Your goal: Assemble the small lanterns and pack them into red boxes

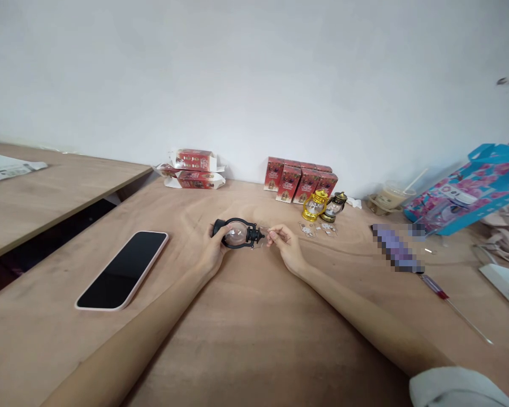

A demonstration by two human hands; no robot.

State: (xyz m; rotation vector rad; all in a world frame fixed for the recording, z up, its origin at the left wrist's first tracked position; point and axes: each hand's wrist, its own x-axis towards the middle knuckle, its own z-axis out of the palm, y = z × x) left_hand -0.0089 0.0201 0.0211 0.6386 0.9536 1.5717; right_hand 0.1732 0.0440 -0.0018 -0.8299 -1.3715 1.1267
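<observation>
In the head view, here's the left hand (213,250), wrapped around the base end of a small black lantern with a clear rounded globe (237,233), thumb up along the frame. The lantern lies on its side, just above or resting on the brown wooden surface (237,316); can't call which. Over at its capped end, the right hand (288,249) has its fingertips pinched on a small see-through piece (262,239), too faint to name. Looks a lightweight item, this lantern, probably stiff plastic, and that smooth globe could be slippery and perhaps easy to crack. The solid base is the safer hold; the thin side bars might flex under a squeeze. Beyond the right hand, a shiny gold lantern (309,216) and a dark bronze lantern (330,217) stand upright side by side, small flat pale pieces (309,230) scattered in front.
</observation>
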